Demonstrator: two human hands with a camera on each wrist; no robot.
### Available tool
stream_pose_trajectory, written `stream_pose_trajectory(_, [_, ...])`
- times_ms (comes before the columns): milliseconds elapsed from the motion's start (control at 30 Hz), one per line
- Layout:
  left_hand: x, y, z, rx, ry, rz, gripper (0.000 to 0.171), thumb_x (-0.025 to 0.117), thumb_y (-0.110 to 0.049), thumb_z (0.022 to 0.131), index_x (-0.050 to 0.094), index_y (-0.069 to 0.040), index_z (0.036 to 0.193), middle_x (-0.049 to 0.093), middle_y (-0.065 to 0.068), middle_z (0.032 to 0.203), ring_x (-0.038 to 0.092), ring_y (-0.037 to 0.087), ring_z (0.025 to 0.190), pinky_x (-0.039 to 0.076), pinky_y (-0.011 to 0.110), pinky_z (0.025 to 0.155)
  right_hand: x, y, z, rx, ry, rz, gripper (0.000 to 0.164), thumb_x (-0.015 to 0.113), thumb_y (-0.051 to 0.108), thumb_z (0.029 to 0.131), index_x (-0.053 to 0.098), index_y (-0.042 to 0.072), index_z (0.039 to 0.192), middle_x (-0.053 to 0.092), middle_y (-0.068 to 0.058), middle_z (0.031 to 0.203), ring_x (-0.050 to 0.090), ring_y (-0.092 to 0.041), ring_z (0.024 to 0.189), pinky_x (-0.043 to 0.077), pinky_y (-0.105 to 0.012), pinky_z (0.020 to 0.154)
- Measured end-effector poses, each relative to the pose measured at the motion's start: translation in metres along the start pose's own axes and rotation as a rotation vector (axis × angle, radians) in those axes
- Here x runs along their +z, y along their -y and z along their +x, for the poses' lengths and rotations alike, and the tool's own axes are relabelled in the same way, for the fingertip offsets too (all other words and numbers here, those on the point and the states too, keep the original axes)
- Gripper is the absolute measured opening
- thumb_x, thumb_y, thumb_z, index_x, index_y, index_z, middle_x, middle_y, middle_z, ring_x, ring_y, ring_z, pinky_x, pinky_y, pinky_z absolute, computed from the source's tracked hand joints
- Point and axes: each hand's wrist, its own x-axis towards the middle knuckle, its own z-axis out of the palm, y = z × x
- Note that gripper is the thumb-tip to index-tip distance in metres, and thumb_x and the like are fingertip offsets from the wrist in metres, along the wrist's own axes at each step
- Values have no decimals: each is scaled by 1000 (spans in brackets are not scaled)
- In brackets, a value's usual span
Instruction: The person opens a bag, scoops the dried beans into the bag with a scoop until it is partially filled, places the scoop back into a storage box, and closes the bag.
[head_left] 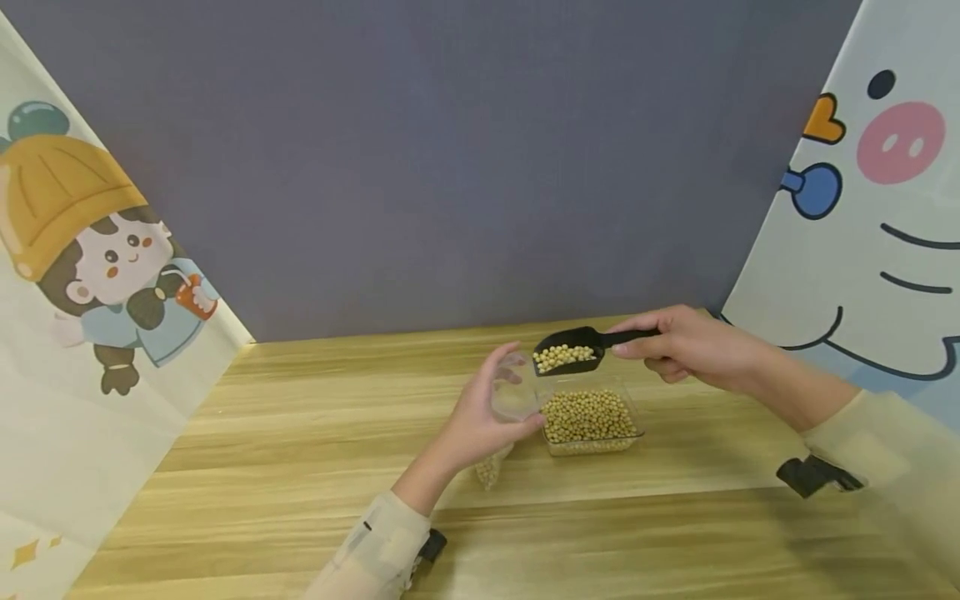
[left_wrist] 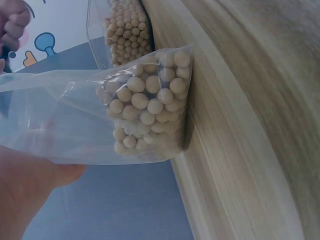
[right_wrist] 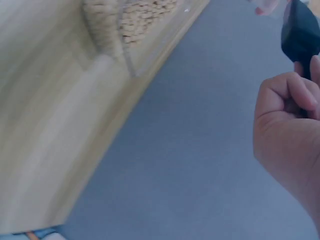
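Note:
My left hand [head_left: 476, 417] holds a clear plastic bag [left_wrist: 60, 117] near its opening, thumb and fingers spread around the mouth. Round pale beans [left_wrist: 145, 107], like soybeans, fill the bag's lower part, which stands upright against the wooden table. My right hand [head_left: 686, 346] grips the handle of a black scoop [head_left: 591, 337] loaded with the same beans. The scoop is held level above a clear rectangular container [head_left: 596, 447], its lip close to the bag's mouth. Many soybeans [head_left: 588, 414] lie in that container, just right of the bag.
The wooden table [head_left: 300, 475] stretches to both sides and toward me. A grey panel [head_left: 450, 167] rises behind its far edge. Cartoon-printed panels stand at the left [head_left: 45, 400] and right [head_left: 780, 283]. Dark wrist devices sit at both sleeves.

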Motion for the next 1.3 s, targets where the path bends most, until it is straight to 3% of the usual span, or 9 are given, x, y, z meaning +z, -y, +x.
stream_pose_trajectory(300, [0, 2, 0, 26, -5, 5, 95, 85, -32, 76, 26, -39, 149, 44, -5, 146, 44, 20, 134, 40, 48, 112, 19, 43, 0, 24, 15, -123, 46, 74, 35, 86, 64, 17, 126, 30, 3, 55, 23, -13, 47, 28, -26, 45])
stream_pose_trajectory(433, [-1, 2, -1, 41, -14, -25, 94, 85, -28, 76, 27, -37, 149, 46, -4, 144, 45, 17, 134, 40, 47, 112, 23, 50, -1, 48, 13, -121, 40, 75, 32, 86, 67, 16, 122, 31, 4, 58, 26, -12, 48, 27, -24, 46])
stream_pose_trajectory(700, [-2, 5, 0, 103, -21, -77, 91, 84, -21, 77, 30, -31, 149, 50, 2, 137, 53, 24, 124, 40, 50, 111, 20, 49, -7, 62, 8, -147, 45, 75, 33, 85, 65, 18, 126, 30, 3, 55, 23, -13, 47, 28, -25, 45])
stream_pose_trajectory(867, [-2, 7, -1, 106, -37, -85, 90, 84, -21, 77, 30, -31, 149, 50, 1, 139, 53, 25, 124, 41, 48, 111, 3, 31, -12, 43, 5, -106, 50, 74, 36, 86, 62, 17, 130, 30, 4, 57, 23, -12, 48, 29, -26, 45])
stream_pose_trajectory(1067, [-2, 8, -2, 109, -56, -91, 88, 83, -22, 78, 32, -30, 148, 49, -1, 140, 53, 32, 124, 42, 49, 110, -29, -17, -20, 97, 47, -36, 53, 66, 30, 93, 53, 9, 139, 31, 5, 58, 21, -13, 49, 27, -28, 46])
stream_pose_trajectory(1300, [-3, 10, -2, 127, -75, -110, 86, 82, -18, 79, 32, -29, 148, 48, 4, 142, 51, 40, 125, 40, 56, 110, -36, -56, -16, 169, 76, -171, 48, 71, 31, 88, 61, 9, 130, 29, 6, 56, 20, -10, 47, 23, -25, 45])
